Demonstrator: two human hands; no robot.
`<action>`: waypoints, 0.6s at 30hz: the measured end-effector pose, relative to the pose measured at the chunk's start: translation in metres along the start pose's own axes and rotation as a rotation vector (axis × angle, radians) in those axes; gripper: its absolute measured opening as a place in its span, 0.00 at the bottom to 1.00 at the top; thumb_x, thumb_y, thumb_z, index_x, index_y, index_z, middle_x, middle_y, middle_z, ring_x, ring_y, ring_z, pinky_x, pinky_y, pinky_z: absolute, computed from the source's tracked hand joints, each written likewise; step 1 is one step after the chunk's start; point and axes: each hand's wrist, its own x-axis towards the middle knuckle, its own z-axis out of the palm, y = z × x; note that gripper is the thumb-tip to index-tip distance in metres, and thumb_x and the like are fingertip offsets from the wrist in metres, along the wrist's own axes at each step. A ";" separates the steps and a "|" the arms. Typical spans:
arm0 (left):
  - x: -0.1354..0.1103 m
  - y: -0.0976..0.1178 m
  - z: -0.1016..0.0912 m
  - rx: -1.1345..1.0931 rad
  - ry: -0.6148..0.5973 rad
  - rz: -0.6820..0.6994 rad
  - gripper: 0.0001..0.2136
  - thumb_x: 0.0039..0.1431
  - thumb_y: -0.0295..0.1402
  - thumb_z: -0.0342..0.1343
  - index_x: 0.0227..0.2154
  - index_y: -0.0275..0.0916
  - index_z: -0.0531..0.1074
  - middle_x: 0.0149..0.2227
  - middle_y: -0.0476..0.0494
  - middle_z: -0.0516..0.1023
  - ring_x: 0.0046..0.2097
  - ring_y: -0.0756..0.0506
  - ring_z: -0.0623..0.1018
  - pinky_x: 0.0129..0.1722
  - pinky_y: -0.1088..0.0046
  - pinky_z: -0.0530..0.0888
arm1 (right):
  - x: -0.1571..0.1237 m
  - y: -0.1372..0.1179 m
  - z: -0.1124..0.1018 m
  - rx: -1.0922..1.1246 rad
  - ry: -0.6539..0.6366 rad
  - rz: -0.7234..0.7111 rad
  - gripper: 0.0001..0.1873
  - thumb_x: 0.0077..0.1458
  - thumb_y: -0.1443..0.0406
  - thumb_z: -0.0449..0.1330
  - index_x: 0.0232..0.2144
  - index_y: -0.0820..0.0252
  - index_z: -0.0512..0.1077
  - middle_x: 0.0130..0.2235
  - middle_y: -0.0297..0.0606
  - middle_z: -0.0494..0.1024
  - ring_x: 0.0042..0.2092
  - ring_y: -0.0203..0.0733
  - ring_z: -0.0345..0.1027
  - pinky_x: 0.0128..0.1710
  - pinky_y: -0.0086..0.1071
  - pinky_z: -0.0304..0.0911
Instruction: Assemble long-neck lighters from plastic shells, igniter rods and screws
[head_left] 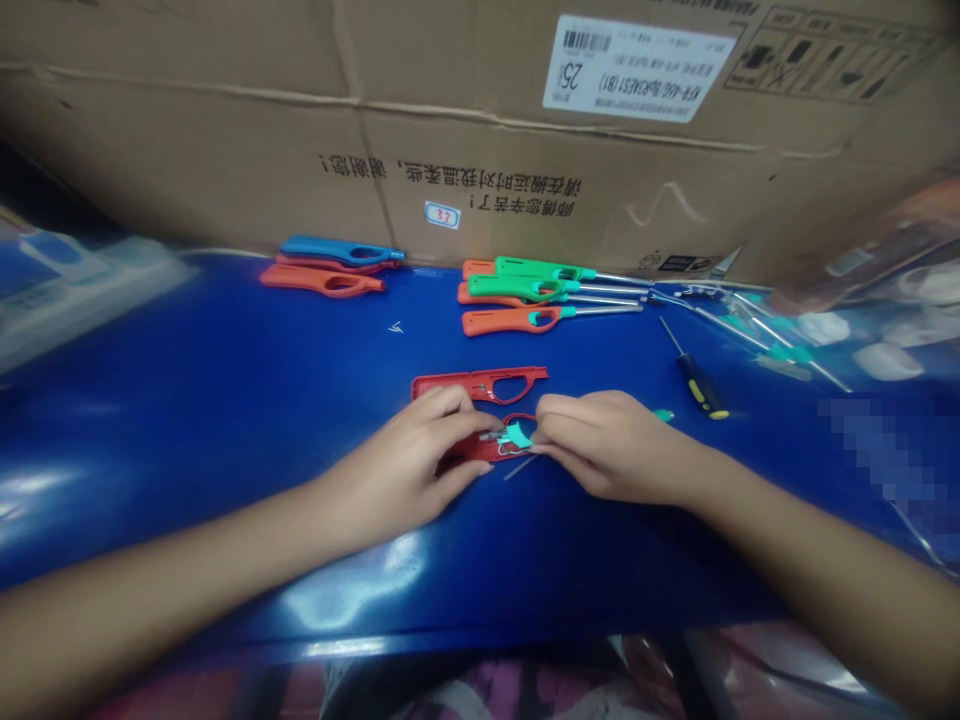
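By the left hand (420,445), the near red shell half (461,450) is gripped between thumb and fingers; by the closed fingertips of the right hand (607,440), the turquoise piece (517,436) is pinched. Inside that half, midway along the worktop (225,440) and towards its near edge, the turquoise piece is seated with thin wires. A second red half (480,385) is laid just beyond.

The far edge is lined by one cardboard box (247,130), printed upside down. "KFR-46G/BpR3AES1(B1)" and "25" are read on its white label (637,68); "谢谢您!" is printed below.

Before the box, three handles (330,280) are stacked towards the left corner, one blue and two reddish; five lighters (517,320), two green and three orange, are grouped further right. One screwdriver (701,385) is placed towards the right edge. At the left edge stands a translucent container (82,300), its contents blurred.
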 end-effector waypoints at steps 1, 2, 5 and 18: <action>0.000 0.000 0.000 -0.001 -0.005 -0.008 0.14 0.67 0.30 0.56 0.54 0.37 0.72 0.42 0.43 0.70 0.45 0.43 0.73 0.48 0.62 0.74 | 0.000 0.000 0.000 0.001 -0.001 -0.001 0.14 0.70 0.65 0.49 0.34 0.61 0.71 0.33 0.35 0.72 0.29 0.37 0.58 0.28 0.32 0.53; 0.000 0.001 0.000 -0.002 -0.010 -0.017 0.14 0.67 0.30 0.56 0.54 0.37 0.72 0.42 0.43 0.70 0.45 0.43 0.73 0.48 0.62 0.73 | 0.000 0.000 0.000 0.005 -0.003 0.000 0.14 0.70 0.65 0.49 0.34 0.61 0.71 0.32 0.35 0.72 0.29 0.37 0.58 0.28 0.32 0.53; -0.001 0.001 -0.001 -0.002 -0.020 -0.028 0.14 0.66 0.29 0.56 0.53 0.37 0.72 0.42 0.43 0.70 0.46 0.42 0.73 0.48 0.62 0.73 | 0.001 0.000 -0.001 0.035 -0.012 0.012 0.13 0.70 0.65 0.50 0.35 0.62 0.72 0.33 0.35 0.71 0.29 0.36 0.58 0.29 0.31 0.54; -0.003 0.001 0.001 0.040 0.032 0.055 0.16 0.68 0.30 0.54 0.58 0.39 0.67 0.49 0.41 0.71 0.52 0.43 0.72 0.54 0.63 0.72 | -0.001 0.003 -0.002 0.180 -0.065 0.084 0.13 0.69 0.64 0.51 0.37 0.62 0.74 0.37 0.37 0.73 0.34 0.35 0.64 0.33 0.31 0.57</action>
